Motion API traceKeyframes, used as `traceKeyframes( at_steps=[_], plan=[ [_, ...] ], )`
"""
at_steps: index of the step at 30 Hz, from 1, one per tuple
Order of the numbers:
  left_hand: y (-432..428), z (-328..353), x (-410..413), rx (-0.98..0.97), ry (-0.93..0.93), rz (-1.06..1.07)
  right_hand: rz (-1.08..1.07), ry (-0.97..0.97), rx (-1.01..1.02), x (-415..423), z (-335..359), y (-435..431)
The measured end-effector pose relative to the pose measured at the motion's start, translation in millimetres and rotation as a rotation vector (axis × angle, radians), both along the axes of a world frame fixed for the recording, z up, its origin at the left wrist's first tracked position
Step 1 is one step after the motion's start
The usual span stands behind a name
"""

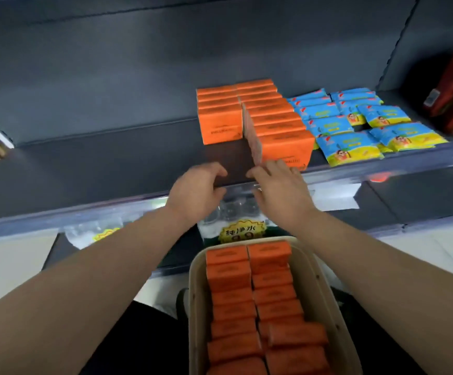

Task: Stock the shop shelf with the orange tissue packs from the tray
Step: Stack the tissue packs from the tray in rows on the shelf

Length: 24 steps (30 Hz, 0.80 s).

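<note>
Tray (192, 293) nearest the viewer, nearly full of orange tissue packs (230, 277); two rows of shelved packs (276, 123) stand on the shelf (98, 158) beside blue sachets (349, 144), while left hand (195, 190) and right hand (279, 185), loosely spread and empty, hover at its front edge, so stocking is judged under half done.

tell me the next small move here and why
Probably lower one hand to the tray and take an orange tissue pack. Both the left hand and right hand hold nothing at the shelf edge, and the left row of packs stops short of the right row, leaving bare shelf in front.
</note>
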<state>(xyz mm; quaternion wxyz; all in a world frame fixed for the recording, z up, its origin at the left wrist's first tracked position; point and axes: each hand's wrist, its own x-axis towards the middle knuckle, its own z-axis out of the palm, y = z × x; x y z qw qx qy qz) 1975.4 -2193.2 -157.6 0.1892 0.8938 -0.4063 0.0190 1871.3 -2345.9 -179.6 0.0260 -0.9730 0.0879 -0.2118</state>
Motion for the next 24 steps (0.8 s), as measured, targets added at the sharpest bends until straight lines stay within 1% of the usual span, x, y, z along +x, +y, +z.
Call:
traceKeyframes(
  at_steps=[1,4,5,8,12,14,16,19,22,24],
  plan=[
    [4.6,-13.3,-11.3,0.026,0.014,-0.023,0.008,0.050,0.000,-12.4,-14.5,1.3],
    [16.0,-58.4,-38.8,0.167,0.110,-0.018,-0.014,0.343,0.035,-42.3,-61.1,1.1],
    [19.1,-72.9,-44.8,0.208,0.149,-0.008,-0.024,0.415,0.048,-49.9,-76.3,-1.1],
    [26.9,-108.3,-53.9,0.292,0.230,0.019,-0.065,0.551,0.099,-62.4,-107.2,-7.4],
    [22.3,-134.9,-51.1,0.305,0.266,0.036,-0.094,0.623,0.143,-57.2,-132.6,-16.5],
    [15.0,-141.3,-47.8,0.295,0.236,0.017,-0.099,0.622,0.136,-50.3,-142.5,-19.1],
    [9.5,-146.6,-45.8,0.328,0.215,-0.005,-0.096,0.642,0.133,-42.7,-150.3,-19.0],
    [5.3,-155.6,-43.5,0.421,0.167,-0.040,-0.107,0.683,0.108,-34.7,-159.5,-17.4],
    [3.3,-162.0,-46.7,0.577,0.076,-0.099,-0.126,0.718,0.036,-35.0,-167.2,-15.3],
    [3.2,-164.3,-51.2,0.683,0.024,-0.140,-0.155,0.724,0.055,-38.7,-167.2,-14.1]
  ],
)
